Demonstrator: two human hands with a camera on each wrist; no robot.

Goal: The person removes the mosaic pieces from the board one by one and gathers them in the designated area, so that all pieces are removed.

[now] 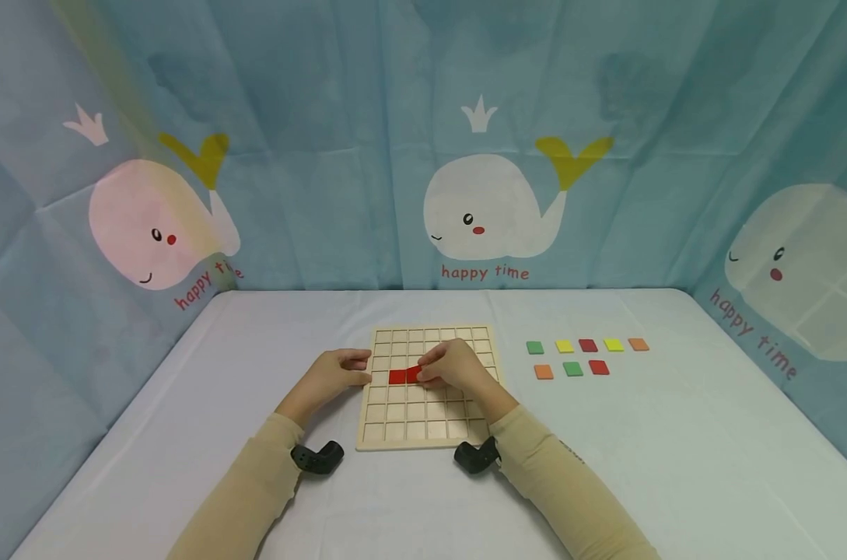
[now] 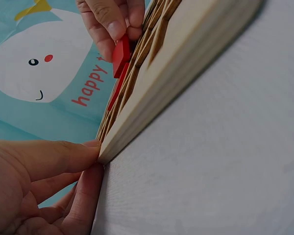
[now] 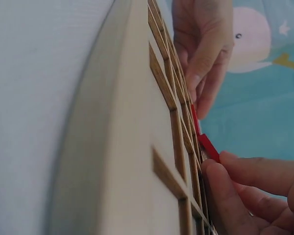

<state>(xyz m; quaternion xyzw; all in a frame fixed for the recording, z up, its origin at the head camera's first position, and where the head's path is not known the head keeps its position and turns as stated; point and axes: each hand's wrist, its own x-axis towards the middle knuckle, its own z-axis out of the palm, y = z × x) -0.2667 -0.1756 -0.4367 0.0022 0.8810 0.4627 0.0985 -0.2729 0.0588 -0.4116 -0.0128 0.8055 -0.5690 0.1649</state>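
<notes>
A light wooden grid board [image 1: 412,432] lies on the white table. In one of its cells is a red square tile [image 1: 397,377]. At the board's left edge, my left hand [image 1: 330,381] holds the rim with thumb and fingers. My right hand [image 1: 458,367] is over the middle of the grid, pinching a second red square tile [image 1: 413,375] between thumb and fingertips. In the right wrist view, that pinched tile [image 3: 209,147] is tilted, its lower end against the neighbouring red tile [image 3: 194,115]. The left wrist view also shows the pinched tile [image 2: 121,56] raised at the grid surface.
Right of the board, loose square tiles lie in two rows, among them a green tile [image 1: 535,348], a yellow tile [image 1: 565,346], a dark red tile [image 1: 587,345] and an orange tile [image 1: 544,372]. A blue whale-print curtain [image 1: 381,218] hangs behind the table [image 1: 206,420].
</notes>
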